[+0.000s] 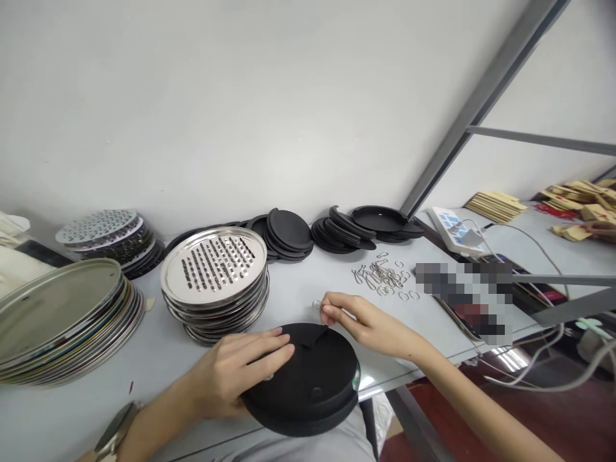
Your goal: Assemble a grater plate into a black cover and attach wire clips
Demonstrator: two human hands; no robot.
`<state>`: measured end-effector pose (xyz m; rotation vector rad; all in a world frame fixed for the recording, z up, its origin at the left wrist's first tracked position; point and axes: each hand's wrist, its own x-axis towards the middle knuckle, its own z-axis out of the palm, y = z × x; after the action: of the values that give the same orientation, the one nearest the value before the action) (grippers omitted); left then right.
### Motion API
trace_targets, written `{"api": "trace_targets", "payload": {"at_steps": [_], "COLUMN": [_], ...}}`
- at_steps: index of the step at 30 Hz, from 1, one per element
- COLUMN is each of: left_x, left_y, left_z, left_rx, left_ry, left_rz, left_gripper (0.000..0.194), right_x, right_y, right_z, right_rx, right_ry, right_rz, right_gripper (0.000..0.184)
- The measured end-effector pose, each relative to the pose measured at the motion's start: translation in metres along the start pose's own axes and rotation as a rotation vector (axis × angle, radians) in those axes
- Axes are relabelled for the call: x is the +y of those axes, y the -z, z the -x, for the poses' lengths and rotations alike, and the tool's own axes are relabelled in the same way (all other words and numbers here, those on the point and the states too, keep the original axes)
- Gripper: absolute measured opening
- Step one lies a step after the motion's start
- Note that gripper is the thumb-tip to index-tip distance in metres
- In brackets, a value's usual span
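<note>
A black round disc-shaped piece lies tilted at the table's front edge, over my lap, with a small flap or tab near its far rim. My left hand grips its left side, fingers stretched over the top and the thumb hidden below. Just beyond the far rim, my right hand is closed in a pinch on a small wire ring, which juts out past the fingertips. Behind the right hand lies a loose heap of metal rings and clips.
Left of the disc stand stacked round metal graters and large round metal plates. Perforated discs and black round parts line the wall. At right are a metal frame bar, cables, wooden pieces and another person's hand.
</note>
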<state>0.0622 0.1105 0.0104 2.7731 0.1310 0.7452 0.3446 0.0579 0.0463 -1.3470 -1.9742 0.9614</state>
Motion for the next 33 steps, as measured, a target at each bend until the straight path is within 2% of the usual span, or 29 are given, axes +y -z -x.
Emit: {"api": "trace_targets", "payload": {"at_steps": [5, 10, 14, 19, 25, 29, 30, 32, 33], "left_x": [-0.002, 0.012, 0.024, 0.026, 0.021, 0.012, 0.009, 0.005, 0.004], "left_y": [0.001, -0.007, -0.012, -0.008, -0.004, 0.002, 0.004, 0.006, 0.007], "left_z": [0.009, 0.015, 0.014, 0.013, 0.011, 0.019, 0.022, 0.029, 0.032], "left_rx": [0.133, 0.293, 0.325, 0.322, 0.44, 0.344, 0.325, 0.172, 0.186], "left_ry": [0.01, 0.141, 0.312, 0.488, 0.398, 0.523, 0.52, 0.427, 0.42], "left_rz": [0.004, -0.069, -0.02, 0.125, 0.371, 0.386, 0.371, 0.353, 0.306], "left_gripper": [0.054, 0.039, 0.037, 0.033, 0.023, 0.032, 0.031, 0.022, 0.02], "right_x": [0.015, 0.02, 0.02, 0.016, 0.014, 0.016, 0.016, 0.015, 0.014], "right_y": [-0.009, -0.018, -0.017, -0.013, -0.019, -0.024, -0.025, -0.026, -0.027], "right_z": [-0.015, -0.026, -0.023, -0.018, -0.018, -0.02, -0.02, -0.021, -0.022], "right_rx": [-0.01, 0.059, 0.008, -0.023, -0.143, -0.188, -0.197, -0.204, -0.205], "right_ry": [-0.01, 0.023, -0.047, -0.043, -0.044, -0.065, -0.069, -0.073, -0.072], "right_rz": [-0.156, -0.443, -0.606, -0.702, -0.81, -0.811, -0.805, -0.796, -0.794], "right_gripper": [0.027, 0.027, 0.024, 0.02, 0.013, 0.013, 0.013, 0.013, 0.013]}}
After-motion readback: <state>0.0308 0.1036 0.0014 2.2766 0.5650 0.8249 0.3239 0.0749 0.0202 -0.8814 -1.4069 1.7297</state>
